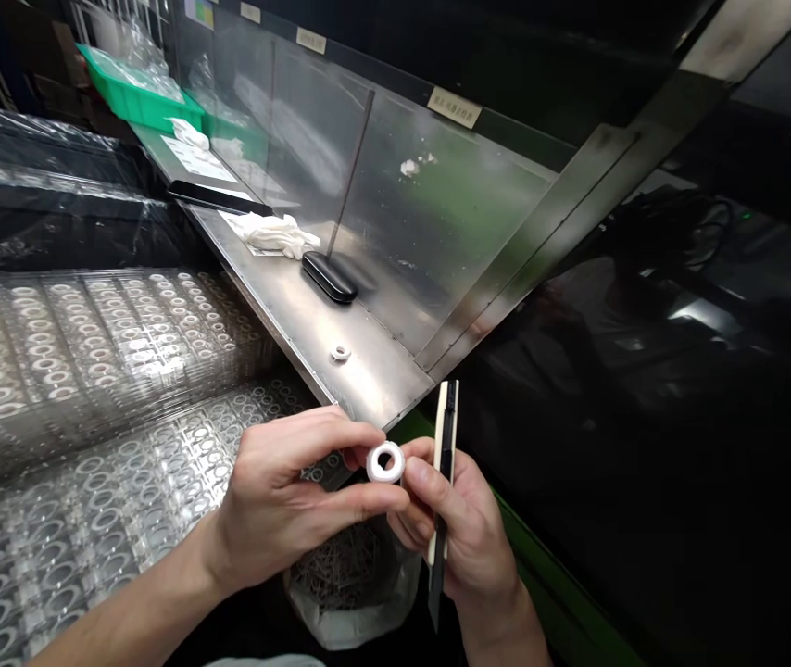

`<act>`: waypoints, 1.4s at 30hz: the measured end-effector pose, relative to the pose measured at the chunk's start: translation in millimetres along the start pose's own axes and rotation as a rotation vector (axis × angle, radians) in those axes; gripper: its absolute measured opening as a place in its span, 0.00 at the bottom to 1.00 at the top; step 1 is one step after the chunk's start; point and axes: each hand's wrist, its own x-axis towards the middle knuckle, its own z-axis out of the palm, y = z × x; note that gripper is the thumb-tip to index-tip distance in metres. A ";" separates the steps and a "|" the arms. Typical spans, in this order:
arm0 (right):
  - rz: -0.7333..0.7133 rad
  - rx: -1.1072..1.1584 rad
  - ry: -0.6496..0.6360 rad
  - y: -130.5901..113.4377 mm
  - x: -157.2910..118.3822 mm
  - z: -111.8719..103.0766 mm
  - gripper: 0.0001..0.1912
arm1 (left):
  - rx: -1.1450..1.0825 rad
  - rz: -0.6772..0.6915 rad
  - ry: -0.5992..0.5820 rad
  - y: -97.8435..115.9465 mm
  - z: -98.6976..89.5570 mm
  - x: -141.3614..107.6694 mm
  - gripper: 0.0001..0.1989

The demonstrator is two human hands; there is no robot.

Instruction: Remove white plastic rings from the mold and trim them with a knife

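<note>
A small white plastic ring (388, 476) with a round hole is pinched between the thumb and fingers of my left hand (277, 496). My right hand (475, 528) is closed around a cream-and-black utility knife (445, 449), whose blade points down toward me. The right thumb and fingertips also meet the ring's right side. Another white ring (341, 354) lies on the metal ledge (374, 384) just beyond my hands. Below them, a white bag (340, 632) holds many thin pale strips.
Clear plastic trays (90, 482) with rows of rings spread at left. Along the ledge are a black oblong case (330, 276), crumpled white cloth (274, 234), a black bar (219, 196) and a green bin (135, 93). A dark glossy panel (659, 445) rises at right.
</note>
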 end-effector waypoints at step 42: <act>0.045 -1.267 0.083 -55.9 73.4 -34.1 0.13 | -0.587 -0.719 0.228 -16.2 -15.5 -48.7 0.12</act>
